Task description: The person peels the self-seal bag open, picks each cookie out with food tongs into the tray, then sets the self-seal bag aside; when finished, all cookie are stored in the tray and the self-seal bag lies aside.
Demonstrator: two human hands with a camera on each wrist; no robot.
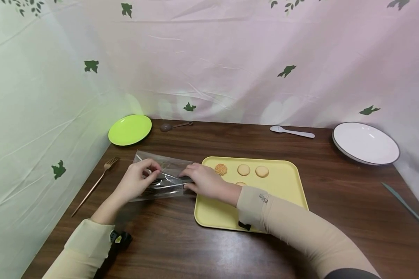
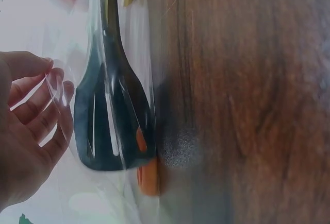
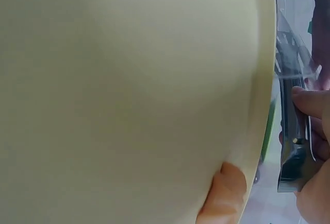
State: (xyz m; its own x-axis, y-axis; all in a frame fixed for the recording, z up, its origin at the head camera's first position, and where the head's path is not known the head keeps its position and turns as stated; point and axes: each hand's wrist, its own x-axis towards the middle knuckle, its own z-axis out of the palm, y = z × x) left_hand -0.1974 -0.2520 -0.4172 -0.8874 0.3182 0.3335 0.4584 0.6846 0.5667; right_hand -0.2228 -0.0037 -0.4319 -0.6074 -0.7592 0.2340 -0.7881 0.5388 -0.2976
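A clear plastic bag lies on the wooden table left of the yellow tray. Inside it is the slotted head of a dark turner. My left hand pinches the thin film of the bag between thumb and fingertips, beside the turner head in the left wrist view. The turner's handle is gripped by my right hand, thumb on top, close to the tray's left rim. From the head view, that hand hides the handle's end.
Several cookies sit on the tray under my right forearm. A copper fork, lime plate and grey spoon lie leftward. A white spreader, white dish and grey-blue knife lie rightward. Patterned cloth hangs behind.
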